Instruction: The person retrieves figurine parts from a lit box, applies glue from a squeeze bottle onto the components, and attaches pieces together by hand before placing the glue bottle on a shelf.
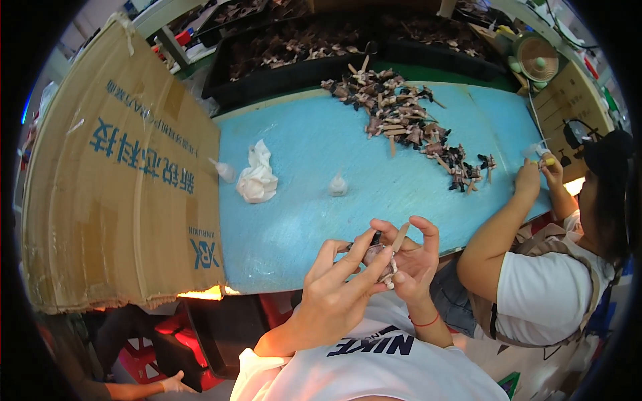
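Observation:
My left hand (334, 284) pinches a small figurine (383, 257) in front of my chest, at the near edge of the blue tabletop. The figurine shows pinkish, brown and black parts, with a flat wooden-looking stick (400, 236) jutting upward from it. My right hand (420, 271) supports it from the other side, its thumb against the lower end and its index finger raised. My fingers cover much of the figurine. A heap of similar figurines (401, 113) lies across the far right part of the blue table (287, 234).
A small clear bottle (338, 185), a crumpled white tissue (257, 175) and another bottle (225, 170) stand left of centre. A tall cardboard sheet (127, 187) walls the left side. Black bins (267, 80) line the back. A co-worker (542, 287) sits right, near a small fan (536, 57).

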Motion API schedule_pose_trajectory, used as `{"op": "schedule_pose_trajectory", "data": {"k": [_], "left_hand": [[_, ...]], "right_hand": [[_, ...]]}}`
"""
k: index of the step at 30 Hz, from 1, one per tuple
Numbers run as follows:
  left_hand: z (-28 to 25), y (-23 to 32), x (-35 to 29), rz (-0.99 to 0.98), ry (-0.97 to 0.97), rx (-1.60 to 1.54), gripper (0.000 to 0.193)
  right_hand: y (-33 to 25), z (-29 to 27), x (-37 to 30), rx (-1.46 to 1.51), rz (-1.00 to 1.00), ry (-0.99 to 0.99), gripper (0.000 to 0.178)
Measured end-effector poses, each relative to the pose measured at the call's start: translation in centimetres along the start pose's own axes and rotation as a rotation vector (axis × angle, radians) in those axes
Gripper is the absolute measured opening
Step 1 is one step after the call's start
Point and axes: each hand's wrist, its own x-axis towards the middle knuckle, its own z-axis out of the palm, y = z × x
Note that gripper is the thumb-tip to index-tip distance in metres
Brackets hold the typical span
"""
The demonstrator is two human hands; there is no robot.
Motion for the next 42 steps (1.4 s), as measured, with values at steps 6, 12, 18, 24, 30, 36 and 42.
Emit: {"op": "schedule_pose_trajectory", "data": {"k": [6,12,18,24,30,36,42], "left_hand": [[-0.1,-0.1,2.1,0.09,-0.052,0.057,0.047],[0.7,-1.6,2.8,0.004,-0.087,-0.015,0.044],[3.5,-4.1,1.4,-0.05,-0.135,-0.12,0.043],[5.0,-6.2,0.7,-0.059,-0.179,-0.236,0.041],[5.1,-6.3,1.0,-0.074,-0.123,-0.252,0.041],[5.1,-6.0,0.6,-0.124,-0.067,-0.256,0.04],[5.8,-5.2,0.8,-0.134,-0.084,-0.25,0.04]], "right_hand": [[-0.6,-0.5,0.8,0.01,-0.03,0.048,0.067],[0.1,-1.2,0.8,-0.016,-0.012,0.095,0.062],[0.6,-2.7,-1.3,-0.067,0.094,0.197,0.058],[0.3,-3.3,-2.1,-0.175,0.162,0.261,0.055],[0.1,-3.5,-0.9,-0.206,0.193,0.234,0.054],[0.1,-3.8,-0.5,-0.186,0.207,0.174,0.054],[-0.8,-4.1,-1.1,-0.149,0.21,0.21,0.054]]}}
